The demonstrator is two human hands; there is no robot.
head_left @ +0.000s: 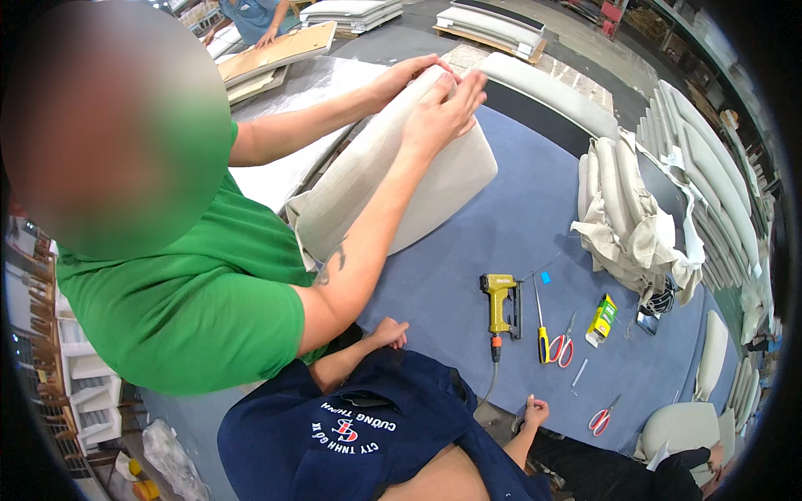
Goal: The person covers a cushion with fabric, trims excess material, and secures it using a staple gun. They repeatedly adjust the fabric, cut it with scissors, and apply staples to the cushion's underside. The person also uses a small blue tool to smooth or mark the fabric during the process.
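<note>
Your left hand (pixel 389 332) is at the near edge of the table (pixel 439 292), and your right hand (pixel 536 410) is farther right along that same edge. The two hands are well apart with the fingers loosely curled; at this viewing size you cannot tell whether either one grips anything. Between them and slightly farther in lies the yellow-green staple gun (pixel 495 309), its orange fitting toward the near edge and its hose (pixel 493 380) running down over that edge. To the right of the staple gun, note the yellow-handled screwdriver (pixel 543 344), the red-handled scissors (pixel 561 351) just beside it, then the yellow-and-green box (pixel 601 321). A second pair of scissors (pixel 601 422) lies near the near edge, to the right of your right hand. At the left part of the table, a co-worker in a green shirt (pixel 209 309) holds a light grey padded panel (pixel 359 196) tilted up, with both hands (pixel 439 108) at its upper edge. Bundled grey covers (pixel 622 196) lie toward the right end, and a long padded panel (pixel 551 93) lies along the far edge.
</note>
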